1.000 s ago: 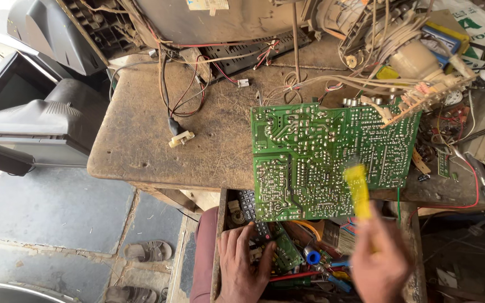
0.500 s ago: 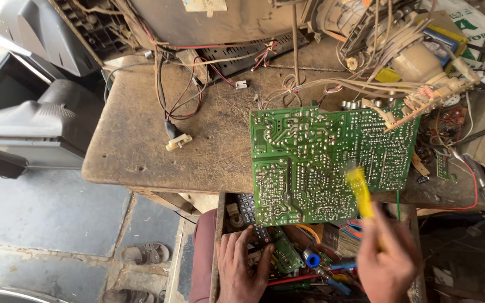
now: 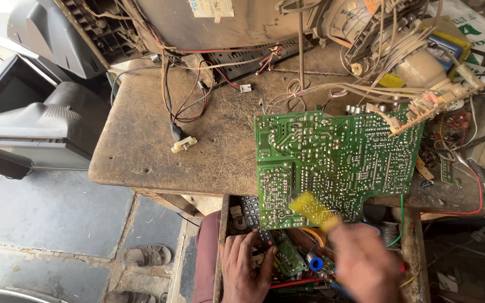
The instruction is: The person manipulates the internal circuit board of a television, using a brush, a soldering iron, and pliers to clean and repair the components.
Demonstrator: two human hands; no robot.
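Nearest, the right hand [image 3: 363, 264], blurred, is clamped on a yellow brush [image 3: 312, 209] whose head lies just above the fist against the lower edge of the green circuit board [image 3: 338, 163], while the left hand [image 3: 245, 268], just to the left of that grip, rests with fingers spread and holding nothing on the clutter of parts in an open drawer [image 3: 218, 252]. Beyond the brush the board lies solder side up on the worn wooden bench [image 3: 141, 146], overhanging its front edge, with 1 loose white plug [image 3: 183, 145] well off to the left and tangled wires and an opened television chassis [image 3: 214, 22] farthest back.
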